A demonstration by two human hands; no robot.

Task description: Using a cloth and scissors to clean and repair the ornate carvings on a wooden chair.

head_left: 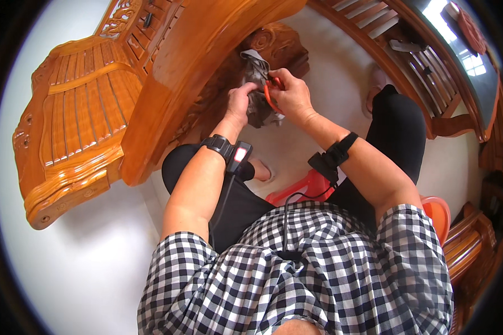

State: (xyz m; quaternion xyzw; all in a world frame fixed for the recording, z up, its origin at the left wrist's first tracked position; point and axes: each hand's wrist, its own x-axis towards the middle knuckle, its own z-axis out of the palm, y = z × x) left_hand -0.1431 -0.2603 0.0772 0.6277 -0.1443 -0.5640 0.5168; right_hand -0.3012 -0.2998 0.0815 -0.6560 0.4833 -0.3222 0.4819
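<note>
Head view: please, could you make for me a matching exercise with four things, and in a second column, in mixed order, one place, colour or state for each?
Column one
1. Looped handle
2. Cloth
3. Shirt
4. Slatted wooden furniture piece

Column two
A. Black and white checks
B. At the left side of the picture
C. Greyish and crumpled
D. Orange, in the grip of the right hand

Right pairs: 1-D, 2-C, 3-A, 4-B
</note>
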